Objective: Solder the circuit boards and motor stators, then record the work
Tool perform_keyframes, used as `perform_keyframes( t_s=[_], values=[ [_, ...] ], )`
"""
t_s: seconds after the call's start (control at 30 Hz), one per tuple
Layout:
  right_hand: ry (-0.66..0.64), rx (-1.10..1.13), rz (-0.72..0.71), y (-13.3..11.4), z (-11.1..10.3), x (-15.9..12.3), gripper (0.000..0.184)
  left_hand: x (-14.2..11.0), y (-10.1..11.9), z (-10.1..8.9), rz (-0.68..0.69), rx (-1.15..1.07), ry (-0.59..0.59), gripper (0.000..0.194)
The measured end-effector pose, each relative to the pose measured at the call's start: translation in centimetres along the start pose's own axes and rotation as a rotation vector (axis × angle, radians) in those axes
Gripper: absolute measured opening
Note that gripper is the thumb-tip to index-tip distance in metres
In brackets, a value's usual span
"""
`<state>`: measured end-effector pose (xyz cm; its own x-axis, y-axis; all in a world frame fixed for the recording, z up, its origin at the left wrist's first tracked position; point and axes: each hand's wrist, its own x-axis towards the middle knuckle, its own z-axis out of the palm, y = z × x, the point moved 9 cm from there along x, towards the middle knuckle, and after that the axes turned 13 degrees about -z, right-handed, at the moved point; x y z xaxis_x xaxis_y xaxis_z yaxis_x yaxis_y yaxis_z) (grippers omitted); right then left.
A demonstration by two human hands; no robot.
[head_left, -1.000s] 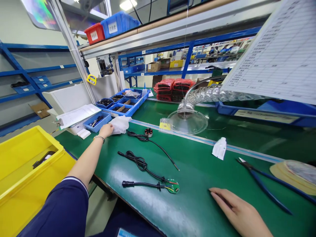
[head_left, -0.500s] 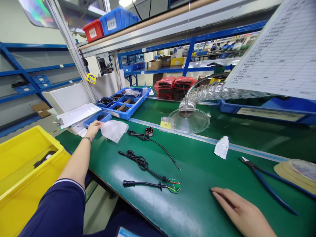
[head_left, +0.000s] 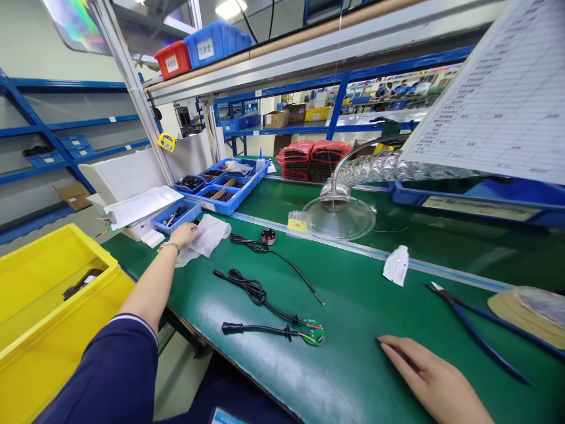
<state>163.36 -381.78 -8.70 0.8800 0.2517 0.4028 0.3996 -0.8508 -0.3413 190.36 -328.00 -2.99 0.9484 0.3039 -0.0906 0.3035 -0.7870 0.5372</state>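
At the far left of the bench, my left hand (head_left: 184, 235) is closed on a thin, translucent white plastic bag (head_left: 210, 237) that lies crumpled around it. A small dark bit shows by its fingertips, too small to name. My right hand (head_left: 426, 368) rests on the green bench with its fingers stretched out, holding nothing. Between the hands lies a coiled black cable (head_left: 251, 287), joined by its wires to a round green circuit board (head_left: 314, 333). A short black connector lead (head_left: 258, 330) runs to the same board. Behind them are a small motor (head_left: 268, 236) and its black cable (head_left: 293, 271).
Blue-handled pliers (head_left: 481, 335) and a tape roll (head_left: 529, 315) lie at the right. A white packet (head_left: 396, 266) and a clear extraction hood (head_left: 339, 218) stand farther back. A blue parts tray (head_left: 229, 203), a small blue bin (head_left: 188, 215) and a yellow crate (head_left: 95, 306) are leftward.
My left hand has moved right and slightly down over the plastic bag, which now spreads lower and to both sides of it. My right hand has stayed in place.
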Motion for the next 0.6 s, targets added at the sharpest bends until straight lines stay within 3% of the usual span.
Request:
perform_keyframes(
  t_s=[0.1,0.2,0.33,0.47,0.6],
  values=[
    [-0.004,-0.007,0.000,-0.3,-0.2,0.1,0.046,-0.3,2.5,0.8,0.083,-0.091,-0.030,0.036],
    [0.003,-0.014,0.002,-0.4,-0.3,0.1,0.044,-0.1,4.2,0.3,0.136,-0.179,-0.016,0.042],
    [0.013,-0.026,0.004,-0.3,-0.4,0.0,0.045,1.3,3.0,-0.6,0.051,-0.148,0.019,0.041],
    [0.002,-0.039,-0.004,-0.2,-0.2,-0.1,0.045,2.2,0.8,0.0,-0.052,-0.049,-0.039,0.030],
    [0.002,-0.071,-0.021,-0.3,-0.2,0.0,0.046,2.1,2.3,0.8,-0.005,-0.058,-0.072,0.028]
  ],
)
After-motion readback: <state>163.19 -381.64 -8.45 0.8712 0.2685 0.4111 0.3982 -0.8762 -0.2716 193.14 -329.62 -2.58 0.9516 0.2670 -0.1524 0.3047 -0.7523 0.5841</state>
